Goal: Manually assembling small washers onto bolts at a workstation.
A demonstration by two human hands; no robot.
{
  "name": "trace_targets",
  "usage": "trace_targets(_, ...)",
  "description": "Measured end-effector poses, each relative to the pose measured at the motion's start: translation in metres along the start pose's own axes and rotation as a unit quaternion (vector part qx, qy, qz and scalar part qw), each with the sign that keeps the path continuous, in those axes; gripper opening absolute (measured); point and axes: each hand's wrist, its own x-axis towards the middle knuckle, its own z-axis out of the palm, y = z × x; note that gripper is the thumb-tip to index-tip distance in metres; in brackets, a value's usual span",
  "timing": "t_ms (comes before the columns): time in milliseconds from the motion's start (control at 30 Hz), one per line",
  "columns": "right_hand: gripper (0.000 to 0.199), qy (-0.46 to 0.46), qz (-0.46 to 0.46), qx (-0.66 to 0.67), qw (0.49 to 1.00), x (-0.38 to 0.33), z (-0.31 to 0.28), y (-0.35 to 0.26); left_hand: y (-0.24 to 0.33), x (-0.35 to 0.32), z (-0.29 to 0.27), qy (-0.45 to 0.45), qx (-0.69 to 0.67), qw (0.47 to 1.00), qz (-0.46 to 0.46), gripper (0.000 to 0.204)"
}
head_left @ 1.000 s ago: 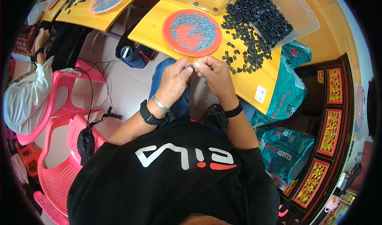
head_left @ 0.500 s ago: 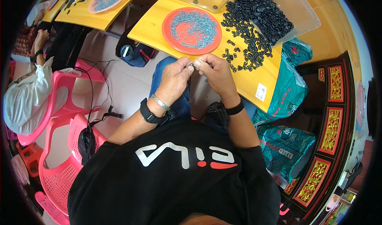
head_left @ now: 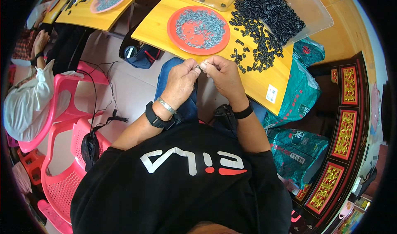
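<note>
Where fingertips meet: one small dark part [head_left: 199, 68], left hand [head_left: 180, 83] and right hand [head_left: 223, 77] both in pinching grip.

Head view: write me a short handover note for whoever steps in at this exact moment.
Left hand and right hand meet in front of the chest, fingertips pinched together on a tiny part; it is too small to tell what it is.
Orange plate on the yellow table holds a heap of small grey pieces.
Small black parts spill from a clear tray onto the table to the right of the plate.
Done: cannot be judged from this view; no separate pile of finished parts is clearly visible.
Left: both heaps look large.
</note>
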Motion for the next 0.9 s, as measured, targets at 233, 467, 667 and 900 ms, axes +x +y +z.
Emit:
trace_targets(233,0.011,0.047,-0.067,-0.067,0.994,-0.003,0.008,0.005,0.001,-0.006,0.004,-0.003,-0.105,0.993,-0.054,0.016)
trace_targets(467,0.011,0.083,-0.049,-0.102,0.99,-0.011,0.01,0.007,0.0,-0.004,0.008,-0.009,-0.124,0.991,-0.057,0.015)
trace_targets(667,0.013,0.095,-0.035,-0.02,0.995,-0.011,-0.002,0.006,0.0,-0.002,0.006,-0.028,-0.144,0.988,-0.054,0.012)
trace_targets(900,0.017,0.248,-0.021,-0.436,0.865,0.025,-0.122,0.014,0.01,0.001,-0.001,-0.028,-0.2,0.976,-0.083,0.013)
